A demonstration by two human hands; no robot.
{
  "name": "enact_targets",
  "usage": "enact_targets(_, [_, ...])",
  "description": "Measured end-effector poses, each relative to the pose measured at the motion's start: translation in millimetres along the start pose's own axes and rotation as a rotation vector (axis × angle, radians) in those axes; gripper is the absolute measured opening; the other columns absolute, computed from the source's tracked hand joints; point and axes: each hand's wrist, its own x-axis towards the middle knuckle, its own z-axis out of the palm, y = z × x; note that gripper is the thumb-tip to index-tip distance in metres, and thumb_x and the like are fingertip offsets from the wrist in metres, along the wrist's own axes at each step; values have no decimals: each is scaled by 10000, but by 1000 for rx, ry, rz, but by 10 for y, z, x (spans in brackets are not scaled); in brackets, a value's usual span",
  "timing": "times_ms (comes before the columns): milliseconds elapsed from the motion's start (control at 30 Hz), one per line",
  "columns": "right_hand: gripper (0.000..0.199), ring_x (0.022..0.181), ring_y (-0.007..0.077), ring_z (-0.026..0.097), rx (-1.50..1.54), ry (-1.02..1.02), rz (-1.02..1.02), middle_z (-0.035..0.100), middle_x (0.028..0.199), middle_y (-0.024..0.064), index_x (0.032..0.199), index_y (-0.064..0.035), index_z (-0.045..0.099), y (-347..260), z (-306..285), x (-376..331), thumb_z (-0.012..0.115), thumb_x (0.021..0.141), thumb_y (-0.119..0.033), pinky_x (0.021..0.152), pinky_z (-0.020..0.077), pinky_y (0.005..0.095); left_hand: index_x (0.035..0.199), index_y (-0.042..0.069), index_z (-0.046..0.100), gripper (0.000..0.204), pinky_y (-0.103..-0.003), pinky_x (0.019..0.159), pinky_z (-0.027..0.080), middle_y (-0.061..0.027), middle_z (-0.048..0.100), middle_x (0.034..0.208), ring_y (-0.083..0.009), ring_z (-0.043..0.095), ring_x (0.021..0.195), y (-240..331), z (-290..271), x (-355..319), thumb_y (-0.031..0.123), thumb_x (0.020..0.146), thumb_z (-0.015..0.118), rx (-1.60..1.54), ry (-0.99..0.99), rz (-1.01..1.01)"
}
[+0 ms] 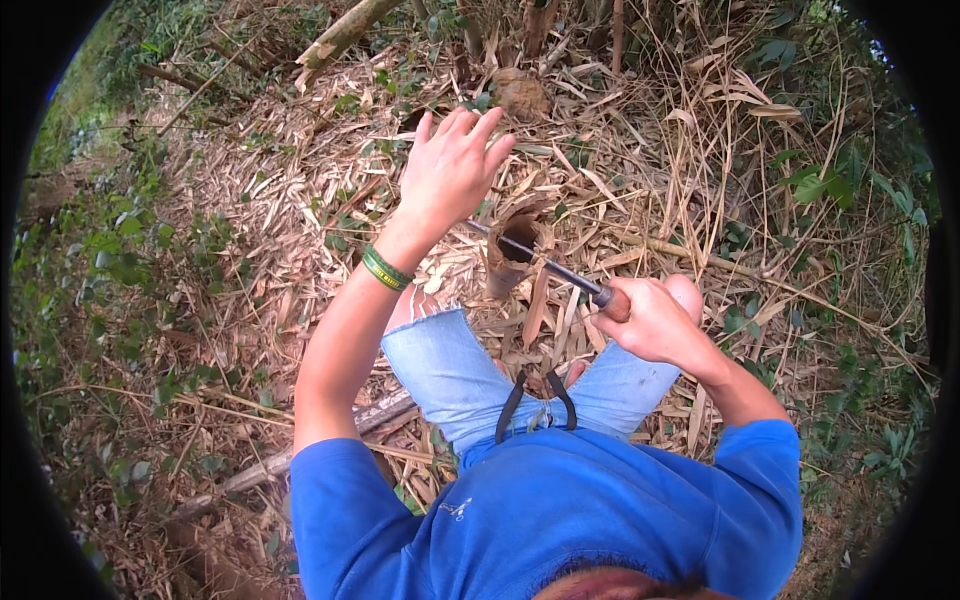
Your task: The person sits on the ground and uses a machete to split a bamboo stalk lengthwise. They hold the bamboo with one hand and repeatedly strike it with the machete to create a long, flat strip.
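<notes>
The right hand (652, 322) is closed in a fist around the wooden handle (619, 304) of a long metal tool, its fingers wrapped with little gap. From that grip the tool's dark shaft (572, 276) slants away toward the left and far side of the ground, crossing the mouth of a hollow brown stump (502, 278); whether the metal touches the rim cannot be told. The stump stands upright on the leaf-strewn ground (270, 215), just beyond the gap between the person's knees, with a dry brown strip (536, 308) hanging close to its right side. The left hand (450, 175) is raised past the stump toward the ground's far edge, back upward, fingers spread wide, with nothing visible in its hold; its palm is hidden. A green band (386, 268) circles the left wrist. The person wears a blue shirt (600, 490) and pale denim shorts (440, 365), with a black strap (511, 405) looped at the waist. Near the ground's far edge sit a rounded brown lump (521, 94) and a slanting log (345, 35). A pole (250, 475) lies toward the near left corner, green plants (110, 275) line the left edge, and a long dry stem (745, 270) stretches along the right.
</notes>
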Motion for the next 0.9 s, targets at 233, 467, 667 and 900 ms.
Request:
enact_targets(233, [246, 649, 414, 613, -28, -9, -32, 590, 654, 201, 744, -5, 566, 770, 398, 334, 741, 773, -176, 607, 465, 476, 1345, 99, 588, 475, -543, 1078, 387, -130, 670, 1085, -293, 635, 1118, 70, 822, -282, 440, 1027, 498, -102, -69, -181])
enact_targets(467, [346, 569, 198, 525, 116, -64, -132, 516, 594, 97, 713, -14, 519, 465, -297, 81, 796, 796, -205, 548, 423, 385, 1363, 140, 598, 544, -547, 1099, 403, -101, 693, 1123, -246, 666, 1081, 82, 474, 221, 541, 1007, 511, 79, 118, -86])
enact_targets(667, [259, 773, 345, 681, 22, -188, -38, 670, 777, 207, 852, 18, 610, 517, -96, 552, 730, 802, -206, 711, 520, 445, 1377, 179, 579, 486, -494, 1009, 482, -125, 672, 1193, -288, 665, 1106, -380, 1035, -89, 405, 950, 631, -71, 117, -67])
enact_targets(900, [347, 615, 221, 564, 50, -265, -150, 562, 663, 94, 838, -16, 599, 525, 69, 772, 756, 855, -325, 575, 450, 382, 1518, 215, 452, 524, -470, 1134, 351, -99, 443, 1553, -255, 462, 1393, -686, 1199, -301, 344, 1016, 529, -478, 12, -139])
